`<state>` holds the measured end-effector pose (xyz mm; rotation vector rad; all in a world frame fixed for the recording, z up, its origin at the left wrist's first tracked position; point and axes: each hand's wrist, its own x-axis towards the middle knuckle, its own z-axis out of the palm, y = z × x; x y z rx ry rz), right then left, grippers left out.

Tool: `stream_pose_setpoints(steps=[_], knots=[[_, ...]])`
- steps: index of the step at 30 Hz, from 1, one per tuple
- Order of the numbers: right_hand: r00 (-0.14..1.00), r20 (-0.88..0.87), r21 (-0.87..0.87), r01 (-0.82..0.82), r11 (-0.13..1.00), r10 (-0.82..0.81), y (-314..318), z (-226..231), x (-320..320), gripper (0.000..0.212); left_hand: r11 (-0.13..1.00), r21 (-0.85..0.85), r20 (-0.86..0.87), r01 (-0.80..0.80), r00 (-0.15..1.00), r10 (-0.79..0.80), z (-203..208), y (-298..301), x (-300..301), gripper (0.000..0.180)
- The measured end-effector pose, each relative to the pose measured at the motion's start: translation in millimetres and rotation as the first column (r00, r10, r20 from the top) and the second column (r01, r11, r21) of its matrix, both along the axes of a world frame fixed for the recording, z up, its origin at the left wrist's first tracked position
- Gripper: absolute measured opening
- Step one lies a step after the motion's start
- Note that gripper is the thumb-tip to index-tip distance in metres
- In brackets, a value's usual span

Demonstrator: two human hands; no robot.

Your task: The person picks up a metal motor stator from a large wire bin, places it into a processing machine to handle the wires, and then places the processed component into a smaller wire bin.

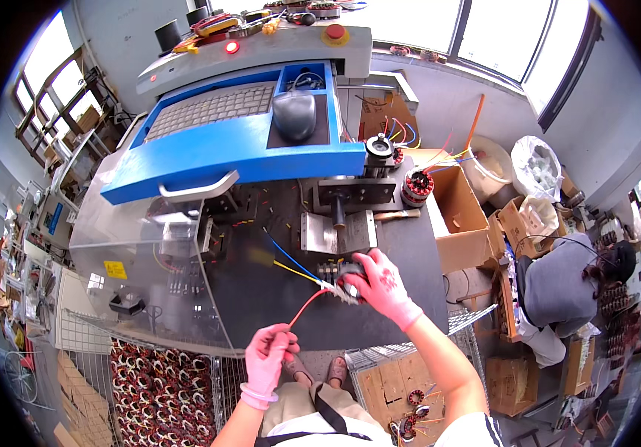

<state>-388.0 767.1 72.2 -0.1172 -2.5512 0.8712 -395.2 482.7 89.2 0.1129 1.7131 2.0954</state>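
Observation:
Gripped in my right hand (386, 289) is a small wound motor stator (346, 274), held low over the dark worktop (402, 316). From it run a blue wire (287, 250) and a yellow wire (295, 271), pointing away to the left. A red wire (307, 304) curves from the stator toward me, and its end is pinched between the thumb and fingers of my left hand (267, 356). Both hands wear thin pinkish gloves. The underside of the stator and part of its side are hidden by my right fingers.
Beyond my hands stand a metal bracket (319, 235) and a blue keyboard drawer (242, 160) with a mouse (294, 115). Another wired stator (416, 188) sits at the right. A clear guard (149, 276) covers the left. Below are stators in a wire basket (160, 387). A person (562, 287) bends at far right.

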Motion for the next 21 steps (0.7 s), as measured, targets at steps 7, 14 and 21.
stream_pose_setpoints(steps=[7,14,21], knots=[[0.999,-0.043,0.129,-0.016,0.992,0.022,31,-15,-116,0.048,0.998,0.053,0.012,0.045,0.999,-0.046,-46,52,-58,0.024],[1.000,0.010,0.094,0.012,0.996,-0.013,47,-14,-138,0.049,0.995,0.060,-0.026,0.076,0.997,-0.075,-65,81,-88,0.023],[0.789,0.502,-0.779,0.235,0.581,0.354,-11,-25,-84,0.034,0.954,-0.271,-0.354,0.124,0.909,-0.219,-45,88,-85,0.022]])
